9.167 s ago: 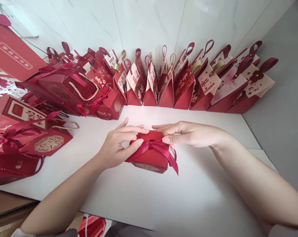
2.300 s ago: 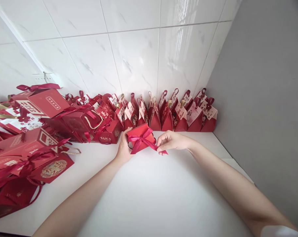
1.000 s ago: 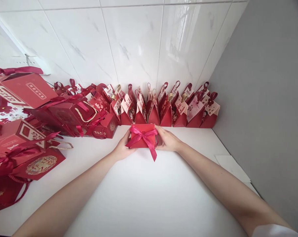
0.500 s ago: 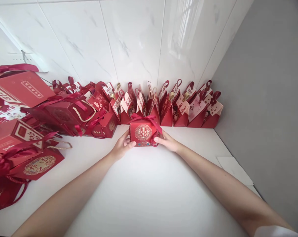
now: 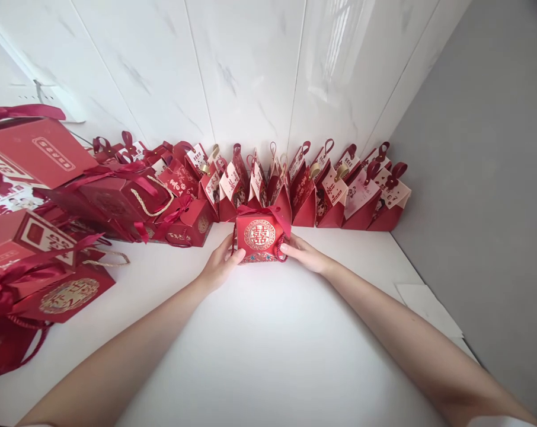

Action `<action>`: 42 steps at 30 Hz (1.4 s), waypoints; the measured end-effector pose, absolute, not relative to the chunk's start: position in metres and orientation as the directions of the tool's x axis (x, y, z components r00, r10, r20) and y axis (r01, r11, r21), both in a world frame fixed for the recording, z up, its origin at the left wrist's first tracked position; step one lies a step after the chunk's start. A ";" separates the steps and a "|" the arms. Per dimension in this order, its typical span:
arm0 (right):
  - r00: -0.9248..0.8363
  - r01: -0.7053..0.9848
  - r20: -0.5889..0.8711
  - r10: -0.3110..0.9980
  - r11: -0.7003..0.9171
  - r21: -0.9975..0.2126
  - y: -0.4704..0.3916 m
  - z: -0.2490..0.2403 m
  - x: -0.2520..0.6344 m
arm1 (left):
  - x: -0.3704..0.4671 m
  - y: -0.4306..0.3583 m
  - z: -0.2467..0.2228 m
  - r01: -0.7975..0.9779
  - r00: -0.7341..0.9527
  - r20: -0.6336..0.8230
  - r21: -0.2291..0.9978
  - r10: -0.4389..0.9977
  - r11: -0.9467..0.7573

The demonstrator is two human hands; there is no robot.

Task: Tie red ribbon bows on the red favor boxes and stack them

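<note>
A red gift box [image 5: 259, 235] with a gold round emblem, a ribbon on top and dark red cord at its sides is held between my two hands. My left hand [image 5: 221, 261] grips its left side, thumb on the front lower corner. On the opposite side my right hand [image 5: 306, 254] has its thumb at the front right edge by the cord; its other fingers are hidden behind. Right behind the box stand rows of small pointed red and pink gift boxes [image 5: 331, 193] with loop handles.
Stacked red gift boxes [image 5: 73, 290] with ribbons and rope handles fill the left side. White sheets [image 5: 428, 305] lie at the table's right edge, beside a grey surface [image 5: 486, 196]. A white tiled wall [image 5: 246, 71] closes off the back of the white table [image 5: 259, 344].
The view has shifted slightly. The gift box stays between both hands, and its front emblem now shows a bit more clearly.
</note>
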State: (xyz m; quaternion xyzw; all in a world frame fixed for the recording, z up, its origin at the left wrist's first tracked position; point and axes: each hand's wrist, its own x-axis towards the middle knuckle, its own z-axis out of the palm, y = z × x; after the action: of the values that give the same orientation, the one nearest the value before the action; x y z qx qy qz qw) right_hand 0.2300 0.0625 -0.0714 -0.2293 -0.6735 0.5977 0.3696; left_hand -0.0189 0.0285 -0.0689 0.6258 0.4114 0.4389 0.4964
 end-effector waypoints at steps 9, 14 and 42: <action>-0.655 -0.115 0.201 0.728 0.167 -0.979 0.064 -0.071 0.235 | -0.019 0.030 -0.066 0.111 0.265 0.072 0.988 0.962 -0.105; -0.698 -0.180 0.257 0.668 0.183 -0.966 0.058 -0.058 0.233 | -0.016 0.028 -0.066 0.103 0.259 0.090 0.987 0.962 -0.120; -0.598 -0.277 0.231 0.768 0.073 -0.958 0.054 -0.072 0.223 | -0.015 0.030 -0.067 -0.196 0.061 0.025 0.981 0.998 -0.013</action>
State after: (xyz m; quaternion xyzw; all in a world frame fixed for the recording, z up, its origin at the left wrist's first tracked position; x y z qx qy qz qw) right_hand 0.2227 0.0537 -0.0724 -0.2005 -0.6126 0.6508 0.4013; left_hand -0.0146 0.0301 -0.0666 0.4689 0.4278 0.5353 0.5573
